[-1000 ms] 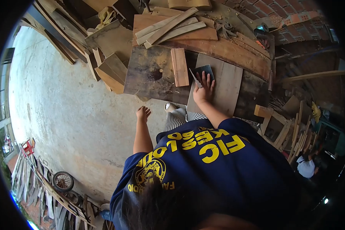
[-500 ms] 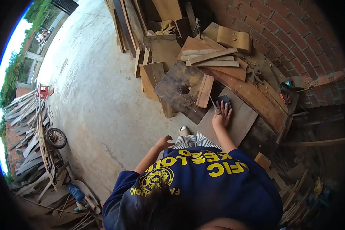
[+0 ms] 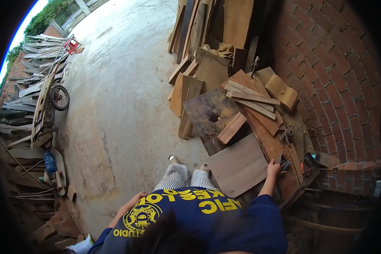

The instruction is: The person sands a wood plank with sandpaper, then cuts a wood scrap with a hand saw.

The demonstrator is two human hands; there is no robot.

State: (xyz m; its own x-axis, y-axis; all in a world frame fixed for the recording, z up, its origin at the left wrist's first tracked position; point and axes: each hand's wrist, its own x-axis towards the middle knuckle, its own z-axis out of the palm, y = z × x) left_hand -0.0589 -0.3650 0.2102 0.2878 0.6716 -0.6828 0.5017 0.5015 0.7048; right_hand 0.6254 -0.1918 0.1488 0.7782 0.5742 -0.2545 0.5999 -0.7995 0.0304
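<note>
right hand [image 3: 274,169] grips dark pad [image 3: 284,163] beside board [image 3: 237,165]

Boards [image 3: 237,167] lie piled on the concrete floor [image 3: 122,110] beside a brick wall [image 3: 326,84].

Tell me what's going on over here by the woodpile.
A person bends over a flat board lying on stacked planks beside a brick wall. The right hand holds a dark pad at the board's right edge. The left hand sits by the thigh, apparently empty.
</note>
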